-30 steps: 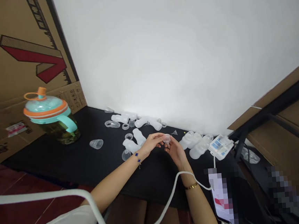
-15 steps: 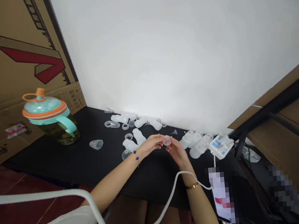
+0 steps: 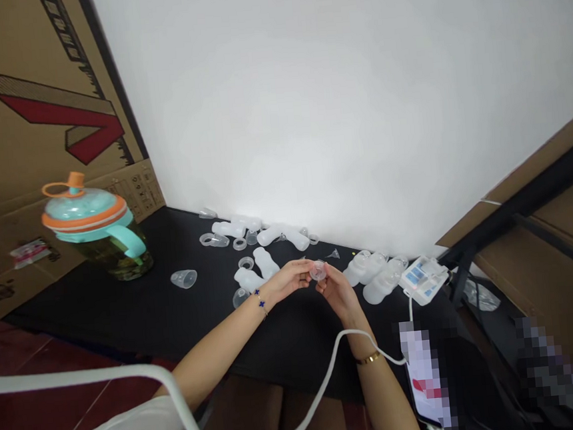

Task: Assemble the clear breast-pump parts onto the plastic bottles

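Between the fingertips of my left hand (image 3: pixel 291 279) and my right hand (image 3: pixel 340 294) is a small translucent bottle ring (image 3: pixel 317 270). Both hands pinch its edges, one from each side, above the black table. Whether another part sits inside the ring I cannot tell. Just beyond my left wrist lie two frosted white bottles (image 3: pixel 267 263), with a loose ring (image 3: pixel 245 263) and a clear cap (image 3: pixel 240 298) beside them. To the right of my right hand, several bottles (image 3: pixel 379 288) with clear tops lie side by side. A small clear teat (image 3: pixel 332 254) rests behind the hands.
More bottles (image 3: pixel 269 234), rings and caps lie along the white wall. A clear cap (image 3: pixel 184 279) lies at left near a large drink jug (image 3: pixel 91 225). At right are a white box (image 3: pixel 424 279) and a phone (image 3: pixel 426 383). A white cable (image 3: pixel 331 378) crosses the foreground.
The ring has tilted slightly between my fingers. Both hands stay in nearly the same place; the view has shifted a little.
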`<state>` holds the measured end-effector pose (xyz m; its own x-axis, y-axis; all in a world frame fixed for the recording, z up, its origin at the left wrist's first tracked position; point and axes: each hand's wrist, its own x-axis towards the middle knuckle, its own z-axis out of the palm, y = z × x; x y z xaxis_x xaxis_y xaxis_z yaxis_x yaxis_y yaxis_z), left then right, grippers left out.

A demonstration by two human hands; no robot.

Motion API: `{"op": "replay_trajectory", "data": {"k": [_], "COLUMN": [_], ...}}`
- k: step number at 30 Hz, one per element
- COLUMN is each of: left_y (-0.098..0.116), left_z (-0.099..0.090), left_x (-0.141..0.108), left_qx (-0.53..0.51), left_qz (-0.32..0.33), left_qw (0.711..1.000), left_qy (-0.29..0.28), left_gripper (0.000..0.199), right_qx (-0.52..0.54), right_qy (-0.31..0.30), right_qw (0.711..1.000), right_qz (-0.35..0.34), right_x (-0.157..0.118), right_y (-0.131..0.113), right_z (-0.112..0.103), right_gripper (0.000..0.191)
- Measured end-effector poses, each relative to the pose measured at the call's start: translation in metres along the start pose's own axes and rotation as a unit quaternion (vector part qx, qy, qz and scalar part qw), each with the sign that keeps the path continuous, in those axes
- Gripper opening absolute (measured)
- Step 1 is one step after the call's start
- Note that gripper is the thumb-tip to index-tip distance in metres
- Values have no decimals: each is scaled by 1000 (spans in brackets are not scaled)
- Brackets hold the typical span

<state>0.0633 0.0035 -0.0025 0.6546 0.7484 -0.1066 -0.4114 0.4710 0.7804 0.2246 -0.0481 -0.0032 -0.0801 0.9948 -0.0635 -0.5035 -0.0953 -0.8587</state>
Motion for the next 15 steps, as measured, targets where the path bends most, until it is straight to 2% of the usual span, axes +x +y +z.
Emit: {"op": "replay_trajectory", "data": {"k": [6,15], "left_y": [-3,-10], "left_z": [3,-4], "left_x": [0,6], "left_qx": [-21,59], "left_qz": [18,39], "left_qw": [999,997], "left_qy": [22,43], "left_gripper": [37,43], "right_qx": [3,11], "right_qy": [19,41], "right_qw": [1000,999], "right_qz": [7,-6], "right_x": [-1,-2], "right_y": [0,-1], "right_z": [4,7], "right_gripper": [28,30]}}
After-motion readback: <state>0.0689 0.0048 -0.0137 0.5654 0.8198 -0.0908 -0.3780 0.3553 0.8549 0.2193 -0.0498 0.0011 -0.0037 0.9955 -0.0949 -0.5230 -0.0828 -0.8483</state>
